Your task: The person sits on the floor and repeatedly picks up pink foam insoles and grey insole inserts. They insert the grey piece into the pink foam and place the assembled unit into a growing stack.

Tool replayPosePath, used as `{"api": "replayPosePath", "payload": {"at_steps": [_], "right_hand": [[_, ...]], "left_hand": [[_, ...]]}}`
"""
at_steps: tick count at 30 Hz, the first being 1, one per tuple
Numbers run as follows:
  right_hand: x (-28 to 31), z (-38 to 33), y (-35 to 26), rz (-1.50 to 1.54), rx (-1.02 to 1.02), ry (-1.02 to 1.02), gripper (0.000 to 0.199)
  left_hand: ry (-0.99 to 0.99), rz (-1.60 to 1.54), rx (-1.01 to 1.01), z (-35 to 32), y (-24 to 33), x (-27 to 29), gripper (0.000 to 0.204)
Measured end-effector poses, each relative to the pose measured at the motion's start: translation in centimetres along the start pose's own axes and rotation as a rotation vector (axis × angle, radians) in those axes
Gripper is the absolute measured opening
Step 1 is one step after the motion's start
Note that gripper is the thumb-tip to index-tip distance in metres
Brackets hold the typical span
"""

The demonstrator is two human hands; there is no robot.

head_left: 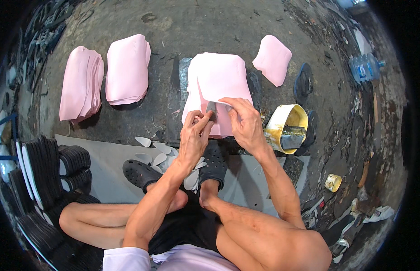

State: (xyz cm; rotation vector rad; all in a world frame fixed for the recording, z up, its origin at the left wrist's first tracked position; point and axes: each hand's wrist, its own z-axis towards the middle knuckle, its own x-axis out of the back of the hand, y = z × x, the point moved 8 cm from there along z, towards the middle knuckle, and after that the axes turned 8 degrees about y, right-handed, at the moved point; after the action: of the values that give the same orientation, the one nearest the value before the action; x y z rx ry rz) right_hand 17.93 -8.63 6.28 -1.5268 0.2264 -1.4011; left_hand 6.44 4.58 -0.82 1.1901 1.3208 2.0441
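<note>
A stack of pink sheets (221,74) lies in front of me on a dark block, with its top sheet lifted at the near edge. My right hand (247,125) pinches that raised edge between thumb and fingers. Under the lifted part, my left hand (193,137) is closed on a small flat grey piece (212,111), blade-like in shape. Its tip rests at the pink sheets, and I cannot make out its exact kind. The left fingertips are close to the stack's near left side.
Two more pink stacks (82,83) (127,70) lie to the left. A loose pink piece (273,59), a dark sandal (303,83) and a stained yellow container (274,131) are on the right. Pale teardrop-shaped offcuts (159,159) lie by my black clogs (140,174). Dark soles (42,167) are piled left.
</note>
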Motion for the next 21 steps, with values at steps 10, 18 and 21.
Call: {"api": "replayPosePath", "payload": {"at_steps": [10, 18, 21], "right_hand": [[-3.2, -2.8, 0.9, -0.28, 0.186, -0.141, 0.037], [-0.8, -2.2, 1.4, -0.144, 0.125, -0.105, 0.034], [4.0, -1.2, 2.2, 0.006, -0.178, 0.216, 0.025]], "left_hand": [[0.118, -0.146, 0.199, -1.2, -1.9, 0.3, 0.037], [0.145, -0.221, 0.484, 1.9, -0.5, -1.3, 0.03], [0.246, -0.128, 0.059, 5.9, 2.7, 2.4, 0.023]]}}
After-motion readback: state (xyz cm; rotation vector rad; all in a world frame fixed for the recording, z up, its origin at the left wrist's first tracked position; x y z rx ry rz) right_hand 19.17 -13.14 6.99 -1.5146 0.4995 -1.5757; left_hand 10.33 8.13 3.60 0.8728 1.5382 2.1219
